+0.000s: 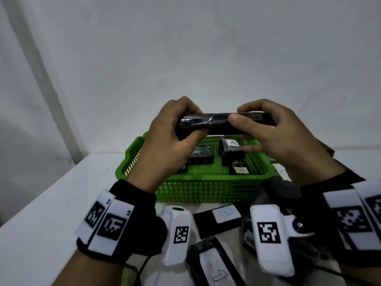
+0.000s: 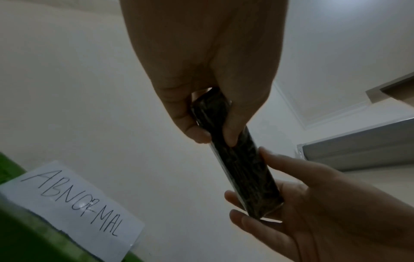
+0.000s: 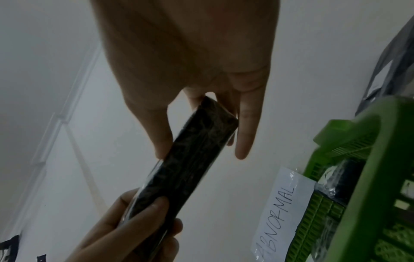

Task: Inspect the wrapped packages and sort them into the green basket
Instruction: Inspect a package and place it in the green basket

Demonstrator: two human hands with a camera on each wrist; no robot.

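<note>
now, you hold the long black wrapped package (image 1: 221, 123) in the air above the green basket (image 1: 206, 189), one end in each hand. your left hand (image 1: 165, 145) curls round its left end, thumb underneath; your right hand (image 1: 274, 133) pinches the right end, thumb on the near face, little finger spread free. it looks stiff and light, and the glossy film is likely slippery, so keep hold at the ends, not on loose wrap. its long axis runs left to right, roughly level. an "abnormal" label (image 2: 74, 206) sits on the basket's far wall, with smaller wrapped packages (image 1: 232, 151) inside. more labelled packages (image 1: 218, 220) lie near you.
</note>
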